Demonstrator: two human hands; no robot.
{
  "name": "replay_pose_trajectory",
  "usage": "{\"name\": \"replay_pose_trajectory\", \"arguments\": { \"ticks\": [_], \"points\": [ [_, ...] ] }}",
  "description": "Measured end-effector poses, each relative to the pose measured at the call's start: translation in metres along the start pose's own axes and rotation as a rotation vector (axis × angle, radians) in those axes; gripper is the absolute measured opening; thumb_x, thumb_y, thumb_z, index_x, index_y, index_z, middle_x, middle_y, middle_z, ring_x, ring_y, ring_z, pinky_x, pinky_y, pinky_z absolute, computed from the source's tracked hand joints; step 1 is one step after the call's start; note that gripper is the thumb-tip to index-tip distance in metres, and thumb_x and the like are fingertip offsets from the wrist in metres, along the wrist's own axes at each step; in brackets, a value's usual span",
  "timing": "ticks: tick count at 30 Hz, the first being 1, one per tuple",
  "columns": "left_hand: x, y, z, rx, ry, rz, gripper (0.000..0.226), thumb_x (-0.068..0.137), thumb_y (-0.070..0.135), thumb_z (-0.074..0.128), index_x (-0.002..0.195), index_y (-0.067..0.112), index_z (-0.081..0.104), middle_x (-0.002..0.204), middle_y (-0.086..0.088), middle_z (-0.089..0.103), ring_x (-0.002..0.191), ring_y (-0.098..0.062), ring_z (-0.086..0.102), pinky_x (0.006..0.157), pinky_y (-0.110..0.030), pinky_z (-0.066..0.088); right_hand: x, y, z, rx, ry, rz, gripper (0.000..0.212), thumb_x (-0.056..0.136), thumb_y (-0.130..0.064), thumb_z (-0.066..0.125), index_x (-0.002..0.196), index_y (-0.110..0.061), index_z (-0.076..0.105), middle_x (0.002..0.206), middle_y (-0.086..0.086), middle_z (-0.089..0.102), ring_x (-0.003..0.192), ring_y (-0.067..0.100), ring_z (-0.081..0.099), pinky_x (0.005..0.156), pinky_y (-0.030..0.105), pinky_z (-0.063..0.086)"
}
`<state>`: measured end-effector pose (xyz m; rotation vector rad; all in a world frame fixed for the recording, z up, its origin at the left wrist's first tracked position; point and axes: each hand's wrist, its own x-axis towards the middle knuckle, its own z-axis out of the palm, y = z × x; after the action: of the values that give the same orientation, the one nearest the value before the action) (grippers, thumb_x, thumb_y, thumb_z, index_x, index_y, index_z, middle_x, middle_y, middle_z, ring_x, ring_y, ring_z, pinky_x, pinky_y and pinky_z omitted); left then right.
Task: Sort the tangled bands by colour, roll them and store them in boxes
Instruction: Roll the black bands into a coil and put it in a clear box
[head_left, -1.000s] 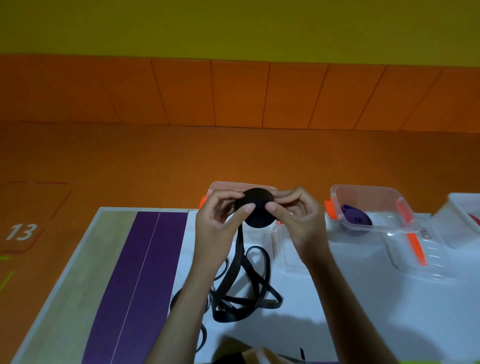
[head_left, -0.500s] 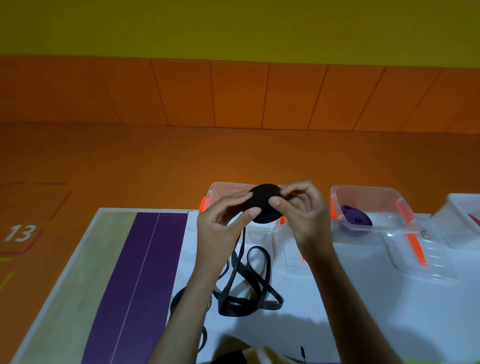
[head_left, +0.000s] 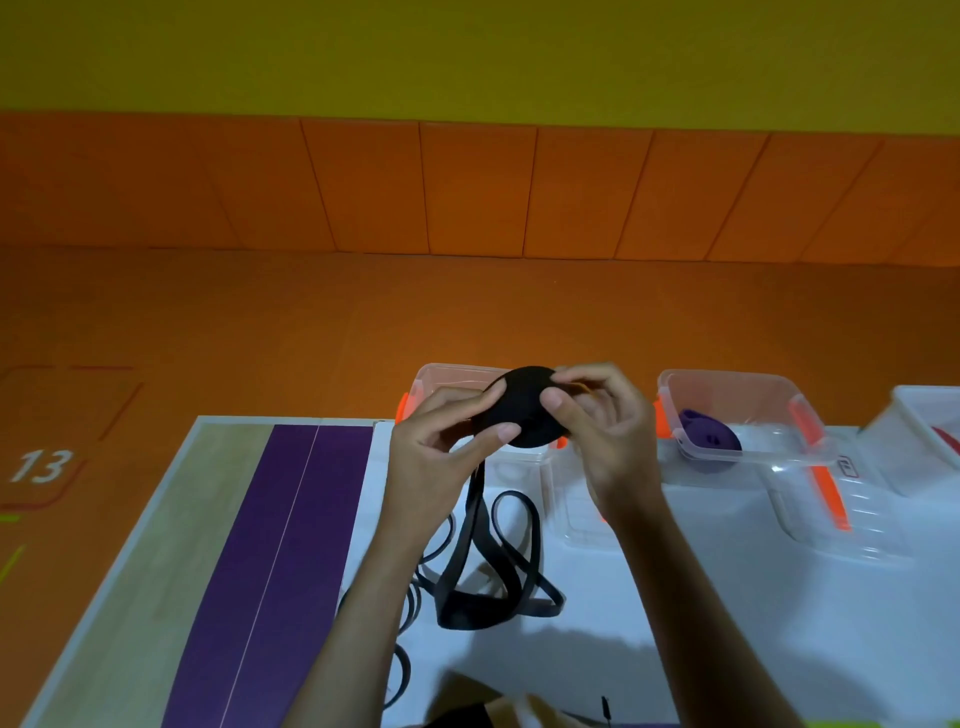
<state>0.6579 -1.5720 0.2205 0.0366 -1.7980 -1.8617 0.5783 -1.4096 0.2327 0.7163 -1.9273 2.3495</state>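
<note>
Hands meet above the white surface (head_left: 675, 649) and hold a black roll (head_left: 524, 410) between them. The left hand (head_left: 436, 452) has its fingers bent round the left side of the roll, with the thumb pressed on the flat front. The right hand (head_left: 602, 431) pinches the right side, thumb on the front and bent fingers over the top and back. The roll is round and flat, and it is up in the air, not on the surface.

A loose black band (head_left: 483, 571) hangs down from the roll. It drops between the two arms and lies on the surface in messy loops. Some of the loops go under the left arm.

Behind the hands sits a clear box (head_left: 447, 376) with orange clips. The hands and the roll hide most of it, so I cannot tell what is in it. To the right is a second clear box (head_left: 779, 395), well apart from the hands. A purple roll (head_left: 711, 439) lies inside it. A clear lid (head_left: 841, 525) with an orange clip lies flat just in front of that box. A third box (head_left: 914, 441) shows at the right edge, with something red in it.

A wide purple strip (head_left: 270, 571) runs along the left part of the surface. The floor beyond is orange, with a white number 13 (head_left: 41, 466) on it.
</note>
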Motion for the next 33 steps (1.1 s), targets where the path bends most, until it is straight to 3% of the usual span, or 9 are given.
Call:
{"name": "replay_pose_trajectory", "arguments": {
  "ticks": [6,10,14,18,22,23,27,31,33],
  "points": [
    [-0.004,0.005,0.009,0.007,0.091,0.071,0.031,0.082,0.010,0.089,0.109,0.023,0.080,0.111,0.004,0.080,0.110,-0.017,0.075,0.092,-0.023,0.059,0.002,-0.001,-0.006,0.011,-0.040,-0.005,0.031,0.081,-0.039,0.090,0.087,-0.028,0.062,0.109,0.011,0.078,0.105,0.031,0.075,0.084,0.034,0.061],
    [-0.007,0.001,0.008,0.073,0.048,0.106,0.034,0.086,0.013,0.083,0.118,0.024,0.078,0.120,0.004,0.075,0.121,-0.024,0.069,0.100,-0.035,0.059,0.000,-0.003,-0.004,0.002,0.025,-0.033,0.026,0.085,-0.040,0.086,0.104,-0.032,0.070,0.110,0.002,0.077,0.105,0.025,0.075,0.085,0.028,0.061],
    [-0.003,0.004,0.005,0.035,0.024,0.046,0.034,0.084,0.017,0.085,0.115,0.029,0.081,0.112,0.004,0.078,0.114,-0.022,0.073,0.098,-0.033,0.060,-0.003,-0.003,-0.010,0.022,-0.042,0.003,0.026,0.087,-0.046,0.084,0.104,-0.029,0.072,0.115,0.003,0.074,0.113,0.029,0.071,0.091,0.035,0.059],
    [-0.004,0.008,0.011,0.035,0.119,0.077,0.018,0.081,0.018,0.090,0.097,0.023,0.084,0.105,0.003,0.081,0.107,-0.018,0.077,0.090,-0.026,0.060,-0.007,-0.002,-0.008,-0.056,-0.034,0.032,0.036,0.077,-0.044,0.091,0.083,-0.025,0.062,0.102,0.028,0.068,0.098,0.046,0.066,0.079,0.055,0.057],
    [-0.008,0.005,0.006,0.019,0.040,0.029,0.023,0.083,0.015,0.085,0.105,0.020,0.083,0.115,-0.003,0.078,0.116,-0.021,0.072,0.101,-0.034,0.058,-0.009,-0.003,-0.005,0.007,0.010,0.008,0.024,0.083,-0.028,0.087,0.102,-0.029,0.072,0.107,-0.001,0.076,0.102,0.020,0.076,0.080,0.027,0.061],
    [-0.009,0.005,0.004,0.013,0.005,0.000,0.027,0.082,0.016,0.085,0.108,0.023,0.082,0.115,-0.004,0.077,0.116,-0.021,0.072,0.100,-0.034,0.059,-0.009,-0.003,-0.007,0.018,-0.001,0.016,0.023,0.085,-0.028,0.086,0.105,-0.030,0.073,0.109,-0.003,0.076,0.105,0.020,0.076,0.083,0.026,0.061],
    [-0.011,0.004,0.006,0.029,0.019,0.012,0.031,0.082,0.012,0.087,0.111,0.019,0.082,0.111,0.000,0.079,0.109,-0.018,0.075,0.093,-0.024,0.059,-0.013,-0.002,-0.013,-0.009,-0.023,0.039,0.019,0.085,-0.032,0.085,0.094,-0.026,0.069,0.106,0.007,0.076,0.105,0.026,0.074,0.087,0.034,0.061],
    [-0.017,0.000,0.015,0.003,0.118,0.023,0.029,0.081,0.013,0.089,0.108,0.016,0.081,0.111,0.003,0.081,0.110,-0.017,0.076,0.093,-0.024,0.059,-0.008,-0.006,-0.019,-0.065,-0.019,0.022,0.026,0.081,-0.037,0.089,0.090,-0.025,0.067,0.103,0.018,0.073,0.101,0.039,0.071,0.085,0.053,0.062],
    [-0.017,-0.001,0.014,0.007,0.061,0.011,0.032,0.083,0.016,0.086,0.114,0.018,0.081,0.117,0.002,0.079,0.116,-0.016,0.073,0.096,-0.025,0.057,-0.006,-0.007,-0.019,-0.042,-0.013,0.010,0.021,0.085,-0.032,0.086,0.100,-0.032,0.071,0.108,0.008,0.075,0.106,0.032,0.073,0.087,0.045,0.063]
  ]
}}
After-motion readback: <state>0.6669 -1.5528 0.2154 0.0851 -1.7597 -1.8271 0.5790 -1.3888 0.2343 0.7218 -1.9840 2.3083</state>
